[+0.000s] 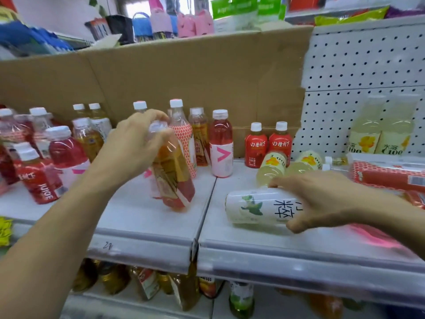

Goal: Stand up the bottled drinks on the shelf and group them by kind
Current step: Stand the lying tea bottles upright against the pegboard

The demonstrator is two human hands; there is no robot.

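Two hands work over the white shelf at once. The left hand is wrapped around the neck and cap of an amber tea bottle, which leans with its base on the shelf near the middle and its top tipped to the left. The right hand is closed over a white-labelled bottle that lies on its side on the right half of the shelf, base pointing left, thumb at the near side and fingers across the top.

Behind the tea bottle, several bottles stand upright against the cardboard sheet: a bottle with an orange dotted label, another amber tea and a pink drink with a white label. To their right two small red juice bottles stand side by side. Just in front of these, two pale yellow bottles lie on their sides, far of the right hand. At the far right, two more pale yellow bottles stand before the pegboard, and red-labelled bottles lie flat near them. On the left a crowded group of red, pink and amber bottles stands, some tilted.
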